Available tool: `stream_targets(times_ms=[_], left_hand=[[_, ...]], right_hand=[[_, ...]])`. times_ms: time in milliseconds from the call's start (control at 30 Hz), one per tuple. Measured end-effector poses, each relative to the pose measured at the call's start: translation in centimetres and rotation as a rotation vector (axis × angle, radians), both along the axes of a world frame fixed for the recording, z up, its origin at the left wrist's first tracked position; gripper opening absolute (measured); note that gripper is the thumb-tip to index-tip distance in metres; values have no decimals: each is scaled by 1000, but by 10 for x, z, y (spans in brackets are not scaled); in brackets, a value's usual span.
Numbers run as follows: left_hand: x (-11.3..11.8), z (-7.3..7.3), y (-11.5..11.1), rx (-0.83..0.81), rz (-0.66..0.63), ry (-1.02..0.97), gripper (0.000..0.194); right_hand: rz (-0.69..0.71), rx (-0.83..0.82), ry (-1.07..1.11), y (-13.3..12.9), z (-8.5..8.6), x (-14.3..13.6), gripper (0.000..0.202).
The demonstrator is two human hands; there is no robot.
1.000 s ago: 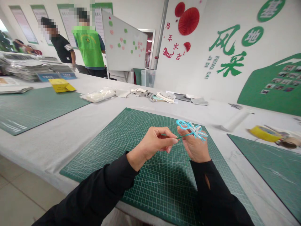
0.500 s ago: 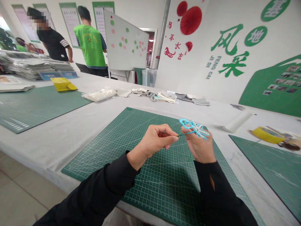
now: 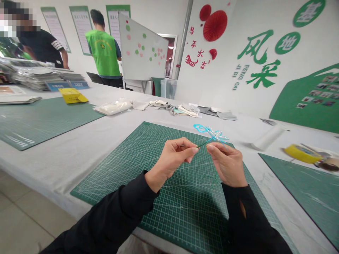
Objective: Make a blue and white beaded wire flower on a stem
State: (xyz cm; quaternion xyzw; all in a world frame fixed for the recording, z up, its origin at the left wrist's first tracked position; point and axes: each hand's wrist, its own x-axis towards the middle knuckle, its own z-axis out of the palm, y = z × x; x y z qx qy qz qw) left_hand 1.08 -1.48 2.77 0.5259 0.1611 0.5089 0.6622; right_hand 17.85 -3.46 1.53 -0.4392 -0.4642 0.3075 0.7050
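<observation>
My left hand (image 3: pixel 178 153) pinches the thin green stem (image 3: pixel 202 144) of a handmade flower between thumb and forefinger. The flower (image 3: pixel 215 134) has light-blue loops and petals, with rows of small white pearl-like beads. It tilts up and to the right, away from the left fingertips. Just below the petals, my right hand (image 3: pixel 227 160) is closed, thumb against forefinger. A fine green thread (image 3: pixel 215 177) hangs beneath it in loose curls and seems to run from its fingers. Both hands are above a green cutting mat (image 3: pixel 127 169) with a white grid.
On the white-covered table (image 3: pixel 60 155) lie more cutting mats, left and right. Fabric scraps (image 3: pixel 185 110), a plastic-wrapped pack (image 3: pixel 113 107) and a yellow box (image 3: pixel 72 96) sit farther back. Yellow tape (image 3: pixel 302 153) is at right. Two people stand beyond the table.
The flower has shifted left and slightly up and turned. My right hand has dropped from behind the petals to beneath them, its thumb now showing. The left hand keeps its pinch.
</observation>
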Motion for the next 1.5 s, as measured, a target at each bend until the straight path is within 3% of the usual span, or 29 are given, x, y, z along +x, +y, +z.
stream_targets(times_ms=[533, 767, 1367, 1500], left_hand=[[3, 1, 4, -170, 81, -82, 15], [3, -1, 6, -161, 81, -77, 14], [6, -7, 8, -150, 139, -46, 15], [6, -6, 9, -156, 150, -54, 15]], right_hand=[[-1, -74, -80, -6, -1, -6, 17], [28, -33, -66, -10, 4, -12, 13], [129, -55, -173, -7, -6, -13, 7], [82, -74, -157, -6, -7, -11, 10]])
